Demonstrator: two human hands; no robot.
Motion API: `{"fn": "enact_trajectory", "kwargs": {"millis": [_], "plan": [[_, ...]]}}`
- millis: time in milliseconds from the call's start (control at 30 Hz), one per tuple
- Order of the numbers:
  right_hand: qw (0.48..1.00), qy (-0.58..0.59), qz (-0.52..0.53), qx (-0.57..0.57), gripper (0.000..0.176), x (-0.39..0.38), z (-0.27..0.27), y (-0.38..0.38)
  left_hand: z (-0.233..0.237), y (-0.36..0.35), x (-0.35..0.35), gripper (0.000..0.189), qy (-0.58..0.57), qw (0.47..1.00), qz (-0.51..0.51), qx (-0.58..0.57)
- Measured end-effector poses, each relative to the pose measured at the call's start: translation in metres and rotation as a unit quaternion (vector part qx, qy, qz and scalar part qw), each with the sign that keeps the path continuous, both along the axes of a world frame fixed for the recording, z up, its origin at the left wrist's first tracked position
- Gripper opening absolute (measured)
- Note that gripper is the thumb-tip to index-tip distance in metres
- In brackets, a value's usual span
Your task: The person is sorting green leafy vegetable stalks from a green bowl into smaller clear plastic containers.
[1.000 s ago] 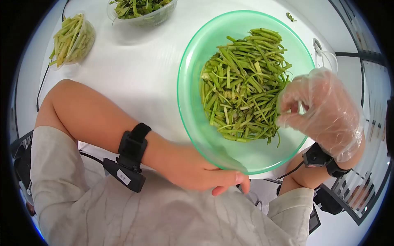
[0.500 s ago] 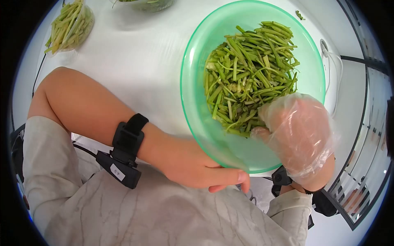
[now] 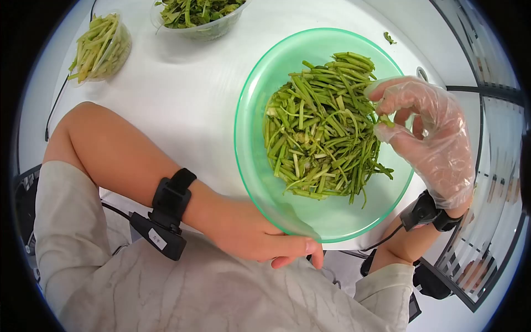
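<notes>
A translucent green bowl [image 3: 255,188] holds a heap of cut green vegetable stems [image 3: 326,133]. My bare left hand [image 3: 260,235] curls against the bowl's near left rim, its thumb along the edge and some fingers hidden under the bowl. In a clear plastic glove, my right hand [image 3: 426,127] is raised over the bowl's right rim. Its thumb and fingers pinch a small green stem piece [image 3: 385,120], mostly covered by the fingertips.
At the far left of the white table [image 3: 182,105] stands a clear tub of pale stems [image 3: 102,47]. A clear tub of leafy greens [image 3: 202,16] sits at the back. A leaf scrap [image 3: 389,38] lies beyond the bowl, and a dark cable [image 3: 54,105] runs down the left.
My right hand has risen out of the stems and moved up and right, now pinching a small piece. The bowl appears slightly lower in view. My left hand stays at its rim.
</notes>
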State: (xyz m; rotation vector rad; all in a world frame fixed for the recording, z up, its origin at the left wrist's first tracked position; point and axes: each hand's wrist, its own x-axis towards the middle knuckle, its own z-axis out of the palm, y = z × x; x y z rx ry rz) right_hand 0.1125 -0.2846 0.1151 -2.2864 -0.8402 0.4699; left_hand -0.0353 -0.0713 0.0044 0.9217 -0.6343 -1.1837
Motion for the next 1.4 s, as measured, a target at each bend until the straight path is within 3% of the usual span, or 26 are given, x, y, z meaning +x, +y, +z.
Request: {"fn": "enact_trajectory", "kwargs": {"millis": [67, 267, 567, 833, 1267, 1400], "plan": [[1.0, 0.021, -0.009, -0.012, 0.02, 0.002, 0.001, -0.001, -0.001, -0.001, -0.001, 0.041, 0.004, 1.0, 0.0, -0.006], [0.992, -0.096, -0.065, 0.047, 0.017, 0.007, -0.011, 0.008, 0.001, 0.0, 0.0, 0.041, 0.02, 1.0, -0.012, 0.009], [0.985, -0.153, 0.051, -0.051, 0.018, 0.01, -0.019, 0.011, 0.001, -0.001, 0.0, 0.039, 0.0, 1.0, 0.001, 0.004], [0.977, -0.188, 0.067, -0.07, 0.019, 0.007, -0.019, 0.016, 0.001, 0.0, -0.001, 0.04, 0.004, 1.0, 0.007, 0.007], [0.99, -0.098, 0.05, -0.089, 0.018, 0.009, -0.026, 0.014, 0.001, 0.0, -0.001, 0.04, 0.003, 1.0, 0.005, 0.01], [0.985, -0.125, 0.079, -0.083, 0.019, 0.009, -0.024, 0.012, 0.0, 0.0, 0.0, 0.039, -0.005, 1.0, 0.002, 0.011]]}}
